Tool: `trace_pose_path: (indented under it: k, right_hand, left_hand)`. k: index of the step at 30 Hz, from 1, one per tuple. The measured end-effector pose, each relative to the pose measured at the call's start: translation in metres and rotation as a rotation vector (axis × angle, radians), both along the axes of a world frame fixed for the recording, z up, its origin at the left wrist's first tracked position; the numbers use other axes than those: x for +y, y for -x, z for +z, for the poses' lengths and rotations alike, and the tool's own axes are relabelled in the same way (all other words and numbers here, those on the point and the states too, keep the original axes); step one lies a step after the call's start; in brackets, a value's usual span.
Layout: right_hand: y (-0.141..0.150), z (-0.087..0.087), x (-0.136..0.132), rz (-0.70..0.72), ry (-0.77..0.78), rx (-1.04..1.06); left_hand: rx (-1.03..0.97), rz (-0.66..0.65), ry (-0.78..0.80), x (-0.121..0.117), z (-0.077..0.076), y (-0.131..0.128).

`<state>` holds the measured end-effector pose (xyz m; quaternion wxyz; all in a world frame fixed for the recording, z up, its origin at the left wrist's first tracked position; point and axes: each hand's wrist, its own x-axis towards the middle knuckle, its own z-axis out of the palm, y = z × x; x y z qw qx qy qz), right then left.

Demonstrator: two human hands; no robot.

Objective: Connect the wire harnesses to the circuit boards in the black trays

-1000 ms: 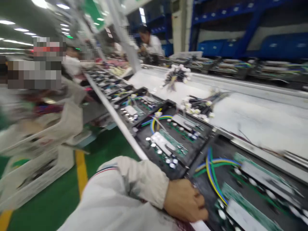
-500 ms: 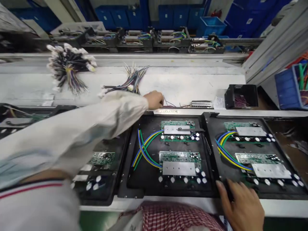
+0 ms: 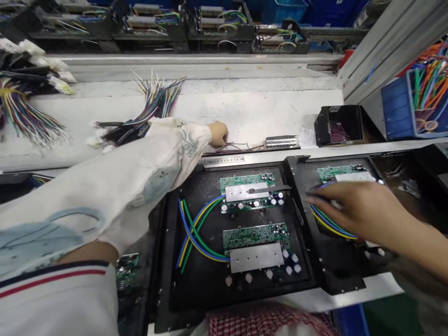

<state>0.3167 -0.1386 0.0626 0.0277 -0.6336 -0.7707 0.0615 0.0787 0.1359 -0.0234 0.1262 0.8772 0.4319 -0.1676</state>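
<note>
My left hand (image 3: pixel 217 134) reaches across the bench in a white sleeve. Its fingers are curled down and pinch some thin dark wires (image 3: pixel 240 147) lying on the white bench top just beyond the middle black tray (image 3: pixel 168 261). That tray holds two green circuit boards (image 3: pixel 248 186) (image 3: pixel 255 235) joined by blue, green and yellow wires (image 3: pixel 191 228). My right hand (image 3: pixel 350 210), slightly blurred, hovers over the right black tray (image 3: pixel 336 275). Its fingers are stretched out to the left above that tray's coloured wires, and it holds nothing.
A loose wire bundle (image 3: pixel 150 107) lies behind my left sleeve, with another bundle with white connectors (image 3: pixel 24 107) at far left. A small metal block (image 3: pixel 282 141), a black box (image 3: pixel 338 123) and a blue bin of coloured wires (image 3: pixel 402 107) are at right. More loaded trays (image 3: pixel 157 23) line the back.
My view swung from the line at left to the bench. My left hand reached the thin wires and stays there. My right hand lifted from the tray's near edge to over its wires.
</note>
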Motion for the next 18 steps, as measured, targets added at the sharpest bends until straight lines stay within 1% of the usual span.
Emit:
trace_pose_path:
  k: [2, 4, 5, 7, 8, 10, 13, 16, 18]
  right_hand:
    - [0.014, -0.006, 0.054, 0.045, 0.038, -0.073]
    - [0.032, -0.019, 0.105, 0.037, 0.058, -0.064]
    - [0.043, -0.028, 0.128, 0.042, 0.043, -0.045]
    - [0.064, -0.047, 0.167, 0.06, 0.016, -0.019]
    - [0.074, -0.056, 0.182, 0.074, 0.015, -0.014]
    - [0.089, -0.071, 0.204, 0.09, 0.042, -0.015]
    - [0.099, -0.086, 0.219, 0.071, 0.081, -0.022]
    - [0.098, -0.091, 0.224, 0.025, 0.074, 0.067]
    - [0.097, -0.09, 0.225, 0.053, 0.057, 0.197]
  left_hand:
    - [-0.008, -0.023, -0.02, 0.004, 0.001, -0.001]
    - [-0.014, -0.047, -0.032, 0.006, 0.003, -0.002]
    - [-0.025, -0.058, -0.043, 0.007, 0.005, -0.001]
    - [-0.053, -0.079, -0.057, 0.008, 0.008, 0.0]
    - [-0.074, -0.079, -0.043, 0.009, 0.011, 0.002]
    - [-0.126, -0.048, 0.011, 0.01, 0.015, 0.006]
    - [-0.169, 0.034, 0.105, 0.012, 0.02, 0.013]
    - [-0.165, 0.095, 0.166, 0.013, 0.02, 0.018]
    - [-0.208, 0.124, 0.173, 0.012, 0.017, 0.02]
